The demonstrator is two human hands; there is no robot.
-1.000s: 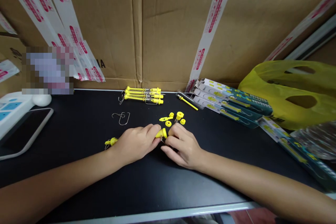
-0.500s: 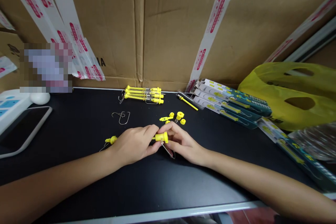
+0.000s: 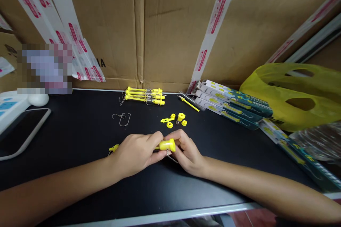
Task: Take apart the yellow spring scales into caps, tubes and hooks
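A yellow plastic tool [image 3: 167, 145] lies crosswise between my hands above the black table. My left hand [image 3: 140, 150] is wrapped round its shaft, which shows at both sides of the fist. My right hand [image 3: 188, 152] has its fingers closed at the tool's wide right end, around a thin metal hook [image 3: 172, 157] that hangs below it. Beyond the hands lie small yellow parts [image 3: 169, 125] and a spring. Loose metal hooks [image 3: 124, 119] rest to the left of those parts.
Several yellow tools [image 3: 145, 96] lie at the back edge. Behind right are a yellow rod [image 3: 190, 104], printed boxes [image 3: 229, 103] and a yellow bag [image 3: 287, 95]. On the left are a phone [image 3: 23, 133] and a white power strip [image 3: 12, 108]. Cardboard [image 3: 170, 49] stands behind.
Both hands and the tool have come slightly nearer to me. The yellow ring behind my right fingers is now fully visible, and less of the hook shows.
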